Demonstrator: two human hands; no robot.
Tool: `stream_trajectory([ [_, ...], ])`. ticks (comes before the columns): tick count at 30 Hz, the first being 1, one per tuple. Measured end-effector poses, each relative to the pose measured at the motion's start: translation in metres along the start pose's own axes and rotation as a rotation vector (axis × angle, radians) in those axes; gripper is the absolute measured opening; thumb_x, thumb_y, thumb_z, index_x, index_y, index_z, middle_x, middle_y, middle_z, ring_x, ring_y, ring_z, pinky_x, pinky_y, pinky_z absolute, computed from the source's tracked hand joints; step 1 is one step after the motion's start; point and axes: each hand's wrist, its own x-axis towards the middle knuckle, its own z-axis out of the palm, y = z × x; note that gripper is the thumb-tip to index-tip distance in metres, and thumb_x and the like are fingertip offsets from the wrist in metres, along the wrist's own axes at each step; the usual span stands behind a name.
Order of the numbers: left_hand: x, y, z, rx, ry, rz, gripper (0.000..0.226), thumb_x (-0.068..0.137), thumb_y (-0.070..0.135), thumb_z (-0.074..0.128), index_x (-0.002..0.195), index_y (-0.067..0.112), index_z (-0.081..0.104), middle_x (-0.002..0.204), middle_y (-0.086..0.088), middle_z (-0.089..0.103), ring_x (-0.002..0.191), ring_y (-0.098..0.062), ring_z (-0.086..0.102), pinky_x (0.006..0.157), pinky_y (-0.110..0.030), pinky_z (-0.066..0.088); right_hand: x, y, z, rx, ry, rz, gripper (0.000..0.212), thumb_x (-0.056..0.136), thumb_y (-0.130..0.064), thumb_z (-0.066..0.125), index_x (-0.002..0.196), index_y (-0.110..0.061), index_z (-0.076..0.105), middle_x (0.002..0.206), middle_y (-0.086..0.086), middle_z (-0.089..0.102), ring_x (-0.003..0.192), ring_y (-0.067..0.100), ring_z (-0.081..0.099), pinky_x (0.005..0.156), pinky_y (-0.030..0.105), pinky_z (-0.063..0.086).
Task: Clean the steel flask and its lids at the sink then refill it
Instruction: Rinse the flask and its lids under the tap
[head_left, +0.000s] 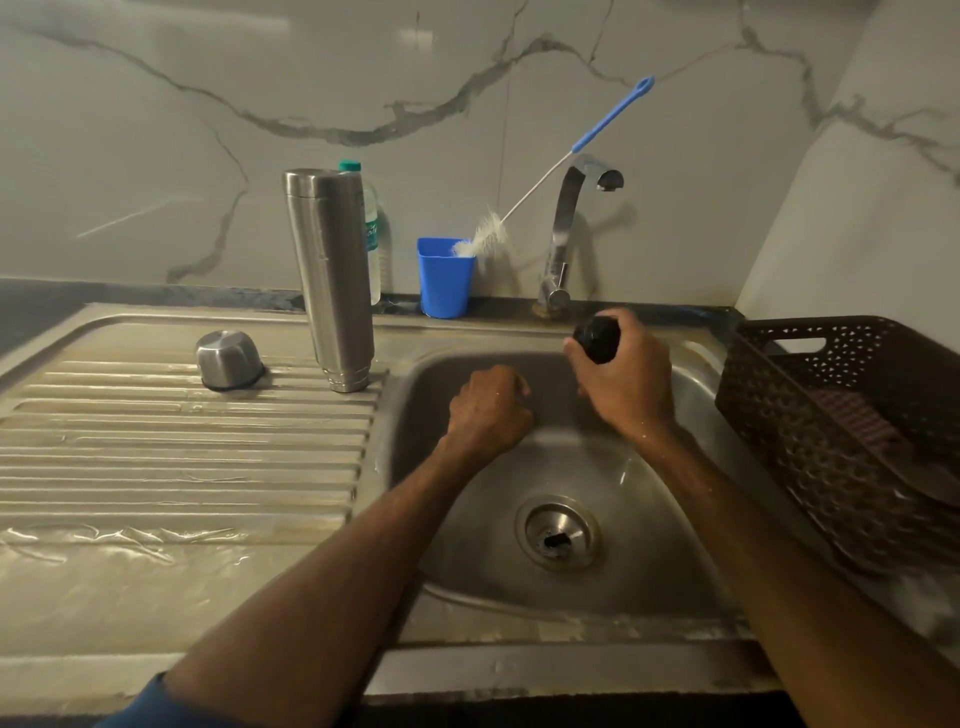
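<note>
Holding a small black lid (597, 340) in the right grip (626, 382), clamped round it, above the far right corner of the sink (493, 551), just in front of the tap (565, 228). Hovering over the basin with the left grip (488, 410), curled together into a fist, nothing visible inside it. On the ribbed draining board left of the sink: steel flask (332, 275) standing at the basin's edge, steel cap (228, 360) mouth-down farther left, apart from it. Behind the flask, against the wall, a plastic bottle (375, 239) with a green top. Between flask and tap, a blue cup (445, 278) with a long bottle brush (487, 235) leaning out of it. At the right edge, a dark perforated basket (831, 415).
</note>
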Motion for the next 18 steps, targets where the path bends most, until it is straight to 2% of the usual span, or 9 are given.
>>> stream_trajectory([
  [1,0.000,0.000,-0.001,-0.005,-0.007,-0.002,0.035,0.087,0.014,0.070,0.121,0.020,0.068,0.122,-0.003,0.068,0.113,-0.025,0.064,0.101,-0.047,0.054,-0.002,-0.004,-0.001,-0.029,-0.014,-0.055,0.043,0.089,-0.036,0.080,0.122,-0.015,0.063,0.100,-0.004,0.067,0.078,0.012,0.067,0.064,0.024,0.055],
  [4,-0.001,-0.001,-0.001,-0.012,0.011,-0.023,0.033,0.085,0.015,0.069,0.116,0.025,0.069,0.120,-0.001,0.068,0.113,-0.025,0.064,0.100,-0.046,0.053,-0.015,0.002,0.007,-0.060,-0.506,0.177,0.032,0.085,-0.027,0.085,0.109,-0.011,0.069,0.085,0.004,0.074,0.063,0.019,0.074,0.060,0.036,0.063],
  [7,0.000,-0.001,0.001,-0.019,-0.010,-0.021,0.031,0.085,0.015,0.070,0.114,0.026,0.069,0.117,-0.001,0.068,0.110,-0.024,0.065,0.099,-0.048,0.054,-0.003,0.005,0.011,-0.061,-0.237,0.057,0.037,0.081,-0.036,0.087,0.107,-0.017,0.070,0.093,-0.003,0.072,0.077,0.016,0.071,0.070,0.037,0.063],
  [8,0.000,-0.001,0.001,-0.021,-0.014,-0.019,0.030,0.086,0.015,0.069,0.114,0.025,0.069,0.117,0.000,0.068,0.110,-0.024,0.065,0.099,-0.048,0.054,0.001,0.005,0.010,-0.066,-0.248,0.085,0.037,0.081,-0.034,0.087,0.108,-0.014,0.071,0.094,-0.003,0.073,0.077,0.015,0.072,0.069,0.034,0.062],
  [11,0.000,0.000,0.004,-0.045,-0.005,-0.009,0.014,0.091,0.016,0.064,0.100,0.023,0.071,0.107,0.002,0.070,0.105,-0.025,0.068,0.095,-0.047,0.056,-0.006,0.009,0.005,0.004,-0.683,0.401,0.031,0.079,-0.015,0.089,0.102,0.000,0.073,0.082,0.015,0.077,0.062,0.024,0.075,0.053,0.028,0.059],
  [12,0.001,0.002,0.005,-0.050,-0.007,-0.009,0.009,0.093,0.019,0.062,0.092,0.022,0.071,0.100,0.002,0.071,0.101,-0.026,0.069,0.092,-0.046,0.057,-0.007,0.011,0.003,0.046,-0.707,0.427,0.032,0.078,-0.014,0.089,0.102,-0.001,0.073,0.082,0.015,0.077,0.060,0.023,0.074,0.051,0.027,0.057],
  [14,0.005,-0.001,0.008,-0.111,-0.022,-0.032,0.028,0.097,0.035,0.057,0.080,0.017,0.072,0.088,-0.003,0.074,0.088,-0.028,0.071,0.087,-0.048,0.060,-0.002,0.014,0.001,0.177,-0.598,0.359,0.038,0.075,-0.014,0.091,0.107,-0.007,0.071,0.092,0.012,0.077,0.068,0.018,0.070,0.055,0.025,0.056],
  [16,0.008,0.000,0.010,-0.238,-0.062,-0.045,0.044,0.101,0.044,0.053,0.080,0.012,0.074,0.081,-0.010,0.075,0.080,-0.029,0.074,0.080,-0.050,0.063,0.002,0.017,0.001,0.242,-0.523,0.270,0.052,0.070,-0.007,0.093,0.115,-0.014,0.068,0.109,0.009,0.073,0.094,0.019,0.070,0.069,0.024,0.057],
  [18,0.010,0.001,0.010,-0.324,-0.076,-0.031,0.042,0.103,0.040,0.055,0.086,0.008,0.076,0.083,-0.014,0.076,0.080,-0.028,0.075,0.077,-0.047,0.064,0.002,0.020,0.003,0.274,-0.546,0.263,0.062,0.068,-0.001,0.091,0.121,-0.016,0.065,0.119,0.010,0.068,0.108,0.022,0.067,0.076,0.024,0.057],
])
